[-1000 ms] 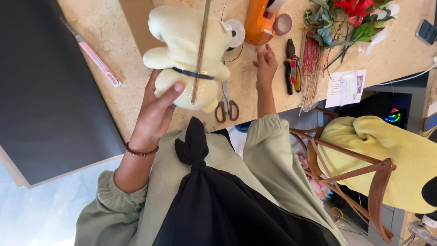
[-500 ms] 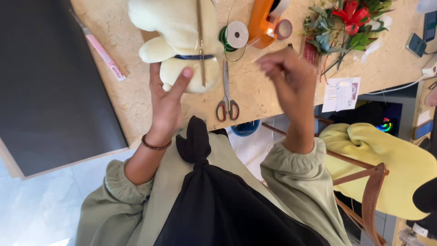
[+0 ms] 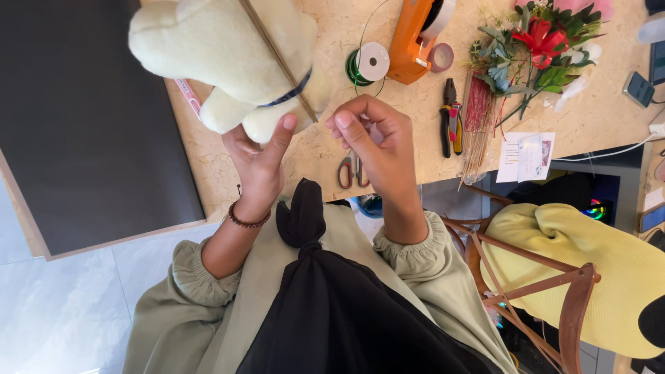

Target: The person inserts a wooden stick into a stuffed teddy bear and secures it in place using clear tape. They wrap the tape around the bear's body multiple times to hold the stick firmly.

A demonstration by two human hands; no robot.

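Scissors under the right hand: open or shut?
Cannot tell. Only the red handles of the scissors show; the right hand hides the blades.

Plush toy [image 3: 228, 52] left of wire spool [image 3: 368, 64], tape dispenser [image 3: 415, 38] right, scissors [image 3: 352, 170] nearer

Single head-worn view, straight down, close over the table [image 3: 415, 138]

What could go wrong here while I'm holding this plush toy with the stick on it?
The left hand grips only the cream plush toy's lower edge, so it might tip or drop. The thin stick lies loosely across it and could slip. The scissors sit at the table edge under the right hand, easy to knock off.
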